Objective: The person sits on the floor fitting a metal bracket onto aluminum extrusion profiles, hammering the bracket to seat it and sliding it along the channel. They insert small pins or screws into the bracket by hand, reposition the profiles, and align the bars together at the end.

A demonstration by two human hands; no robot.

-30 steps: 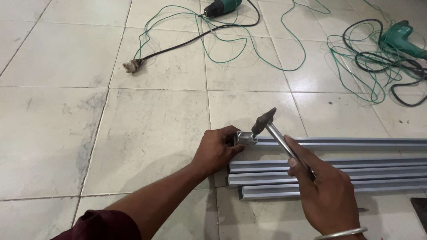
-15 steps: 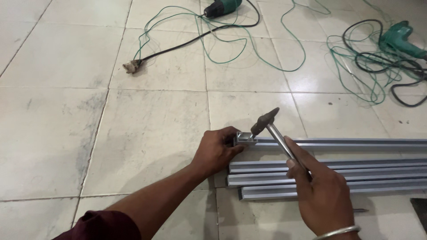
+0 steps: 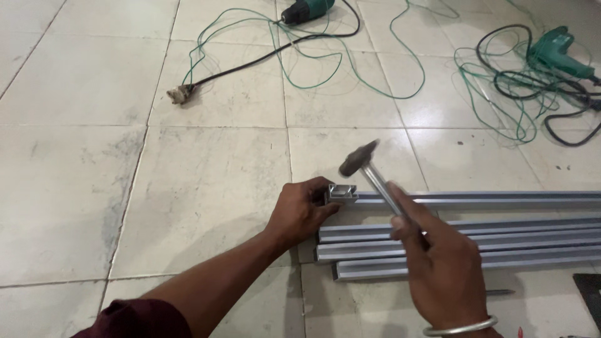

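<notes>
My left hand (image 3: 302,209) grips the near end of a grey aluminium profile (image 3: 476,199) that lies on the tiled floor, with a small metal piece (image 3: 341,193) at that end. My right hand (image 3: 441,266) holds a hammer (image 3: 369,169) by its metal handle. The dark hammer head hangs raised a little above and to the right of the profile's end. Three more grey profiles (image 3: 463,247) lie side by side just in front of the gripped one.
A green power drill (image 3: 307,10) lies at the top middle and another (image 3: 559,53) at the top right. Green and black cables (image 3: 350,69) loop across the tiles, ending in a plug (image 3: 180,94). A dark object (image 3: 590,291) sits at the right edge.
The hammer head has lifted up and away from the profile's end. My left hand stays on the profile.
</notes>
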